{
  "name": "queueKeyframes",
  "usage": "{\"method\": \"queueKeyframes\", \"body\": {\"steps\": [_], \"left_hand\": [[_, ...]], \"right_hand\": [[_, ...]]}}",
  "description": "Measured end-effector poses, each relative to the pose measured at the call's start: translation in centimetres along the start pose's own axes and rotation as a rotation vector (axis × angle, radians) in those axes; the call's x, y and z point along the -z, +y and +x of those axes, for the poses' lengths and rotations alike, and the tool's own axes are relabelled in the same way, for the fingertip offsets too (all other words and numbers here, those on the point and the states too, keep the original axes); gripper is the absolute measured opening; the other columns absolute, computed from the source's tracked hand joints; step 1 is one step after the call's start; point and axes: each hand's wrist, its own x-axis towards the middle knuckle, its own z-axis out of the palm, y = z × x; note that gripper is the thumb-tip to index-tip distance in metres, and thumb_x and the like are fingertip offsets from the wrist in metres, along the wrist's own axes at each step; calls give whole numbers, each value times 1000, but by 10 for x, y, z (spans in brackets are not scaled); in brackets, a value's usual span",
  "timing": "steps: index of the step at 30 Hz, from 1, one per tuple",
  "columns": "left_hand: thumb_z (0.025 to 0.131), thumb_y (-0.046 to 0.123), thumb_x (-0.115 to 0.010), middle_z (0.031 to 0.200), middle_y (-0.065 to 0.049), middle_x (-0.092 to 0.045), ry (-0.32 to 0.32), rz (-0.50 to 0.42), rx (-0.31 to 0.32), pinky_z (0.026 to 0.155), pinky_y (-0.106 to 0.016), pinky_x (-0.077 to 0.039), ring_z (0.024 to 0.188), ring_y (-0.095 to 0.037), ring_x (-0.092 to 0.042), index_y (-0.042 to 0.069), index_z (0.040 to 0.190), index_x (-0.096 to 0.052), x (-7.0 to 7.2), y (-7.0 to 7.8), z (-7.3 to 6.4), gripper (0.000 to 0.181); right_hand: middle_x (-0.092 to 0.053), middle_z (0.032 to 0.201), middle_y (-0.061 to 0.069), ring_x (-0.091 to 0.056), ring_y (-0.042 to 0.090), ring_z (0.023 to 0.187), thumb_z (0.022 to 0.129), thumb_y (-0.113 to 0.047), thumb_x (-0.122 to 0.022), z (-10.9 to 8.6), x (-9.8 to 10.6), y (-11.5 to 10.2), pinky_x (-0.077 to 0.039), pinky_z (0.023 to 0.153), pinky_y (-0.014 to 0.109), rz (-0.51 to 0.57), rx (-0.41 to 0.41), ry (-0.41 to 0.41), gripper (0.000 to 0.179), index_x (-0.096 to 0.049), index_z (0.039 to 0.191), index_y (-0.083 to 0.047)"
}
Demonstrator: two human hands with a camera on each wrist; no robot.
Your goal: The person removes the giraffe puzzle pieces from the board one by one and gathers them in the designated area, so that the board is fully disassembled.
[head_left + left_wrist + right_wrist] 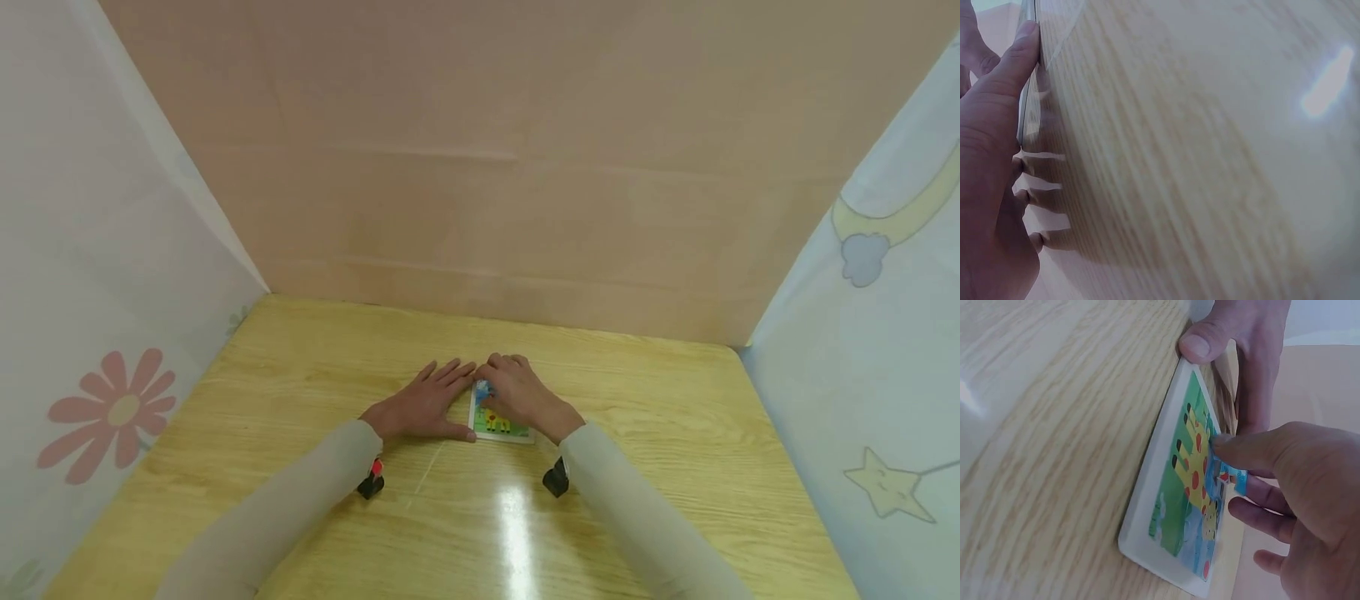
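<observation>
A small giraffe picture puzzle in a white frame (pixel 516 437) lies flat on the table, its picture yellow, green and blue. My left hand (pixel 423 408) rests at its left side with fingers spread, the thumb (pixel 1197 345) touching a frame corner in the right wrist view. Over the board, my right hand (pixel 523 395) has its fingers bent. There it pinches a small light-blue puzzle piece (pixel 1240 482) with red on it, tilted up from the picture between thumb and fingers. In the head view, the right hand hides part of the picture.
The wood-grain table (pixel 360 350) extends around both hands. Behind it stands a tan wall covering (pixel 480 208). Pale printed sheets flank the sides, with a pink flower (pixel 122 410) on the left and a star (pixel 885 483) on the right.
</observation>
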Motion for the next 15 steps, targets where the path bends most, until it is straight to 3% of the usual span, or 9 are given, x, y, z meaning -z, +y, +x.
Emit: {"method": "queueKeyframes", "body": {"steps": [7, 15], "left_hand": [[95, 78, -59, 183, -4, -11, -5, 0, 3, 136, -64, -6, 171, -32, -5, 21, 174, -10, -1, -1, 1, 109], [95, 78, -59, 183, -5, -10, -21, -10, -2, 136, -64, -6, 171, -32, -4, 18, 173, -14, 4, 1, 0, 108]], "right_hand": [[-71, 126, 8, -66, 32, 121, 104, -12, -69, -1, 0, 2, -43, 115, 63, 112, 3, 30, 27, -72, 131, -13], [-74, 126, 9, -73, 26, 112, 107, -6, -62, -4, 12, 6, -60, 99, 47, 304, -15, 23, 25, -70, 130, -6]]}}
